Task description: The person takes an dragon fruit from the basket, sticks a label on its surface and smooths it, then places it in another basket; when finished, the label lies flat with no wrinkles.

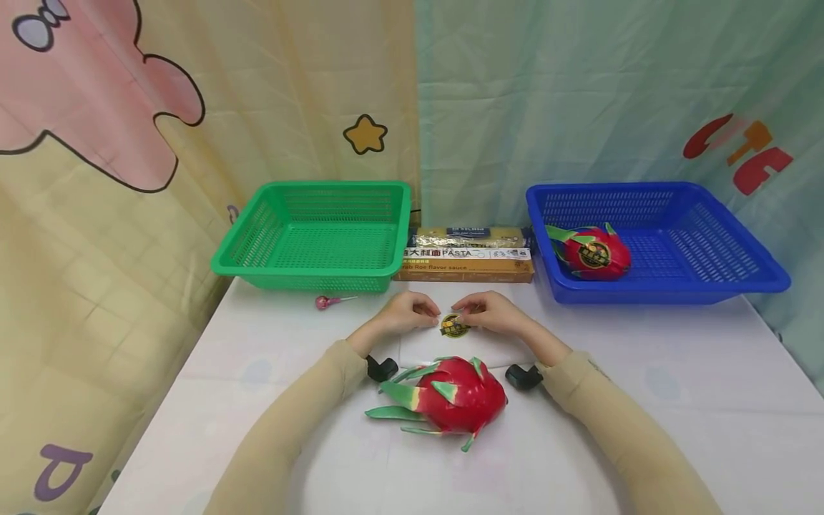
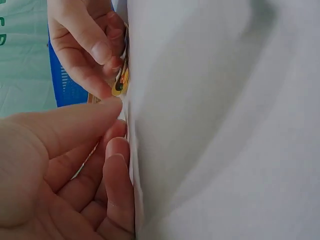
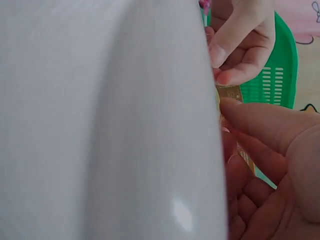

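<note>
A round black-and-yellow sticker (image 1: 453, 327) sits between both hands over the white tabletop. My right hand (image 1: 492, 313) has its thumb and curled fingers at the sticker's right edge and pinches it; the right wrist view shows the thumb against a thin yellowish edge. My left hand (image 1: 404, 313) is curled by the sticker's left edge, its thumb (image 2: 102, 114) and forefinger tips close together. Whether they grip anything is unclear. Nearer the body, a red dragon fruit (image 1: 460, 397) with green scales lies on its side between the forearms.
A green basket (image 1: 312, 272) stands back left, with a wrapped lollipop (image 1: 325, 302) before it. The blue basket (image 1: 669, 292) at back right holds another dragon fruit (image 1: 601, 257) bearing a similar sticker. Pasta packages (image 1: 466, 266) lie between the baskets. Black devices (image 1: 524, 377) sit at both wrists.
</note>
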The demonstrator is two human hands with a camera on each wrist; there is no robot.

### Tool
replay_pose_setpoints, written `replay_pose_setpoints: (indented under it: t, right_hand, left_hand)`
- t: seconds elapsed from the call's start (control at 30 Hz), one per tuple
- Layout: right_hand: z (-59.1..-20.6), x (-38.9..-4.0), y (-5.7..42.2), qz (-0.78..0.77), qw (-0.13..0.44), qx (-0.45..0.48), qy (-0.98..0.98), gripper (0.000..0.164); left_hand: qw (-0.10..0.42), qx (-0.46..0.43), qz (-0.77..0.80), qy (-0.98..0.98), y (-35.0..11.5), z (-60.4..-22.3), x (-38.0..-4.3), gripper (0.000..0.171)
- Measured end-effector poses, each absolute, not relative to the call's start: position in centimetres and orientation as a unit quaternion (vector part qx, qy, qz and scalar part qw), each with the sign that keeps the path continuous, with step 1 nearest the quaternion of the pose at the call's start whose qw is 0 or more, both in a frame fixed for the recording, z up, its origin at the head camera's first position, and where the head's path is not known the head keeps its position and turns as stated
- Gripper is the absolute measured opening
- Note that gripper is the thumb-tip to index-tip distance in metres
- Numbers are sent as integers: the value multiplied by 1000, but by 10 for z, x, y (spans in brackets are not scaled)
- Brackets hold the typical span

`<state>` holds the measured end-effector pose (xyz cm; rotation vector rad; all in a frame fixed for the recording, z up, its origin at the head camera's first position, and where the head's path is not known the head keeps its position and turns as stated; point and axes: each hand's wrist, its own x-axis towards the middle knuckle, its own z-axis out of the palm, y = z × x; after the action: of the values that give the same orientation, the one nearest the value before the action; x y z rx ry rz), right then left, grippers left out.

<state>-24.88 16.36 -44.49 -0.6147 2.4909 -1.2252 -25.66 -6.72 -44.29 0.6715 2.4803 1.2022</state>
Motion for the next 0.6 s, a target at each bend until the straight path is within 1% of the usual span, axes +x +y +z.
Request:
replay_pose_setpoints:
  t: [0.2,0.43,0.6]
  right_hand:
    - [-446,-248,159,-419,137,-197,876,22]
    - [-446,-248,157,-399,112,-193,889,14]
    - [-446,-249,157,-394,105,-203,890,9]
  left_hand:
    - [127,221,408,877,-64,-446,-256,11]
    - [124,218,408,878,-63,-444,-255,10]
    - [120,220,407,878,-62,-445,-256,10]
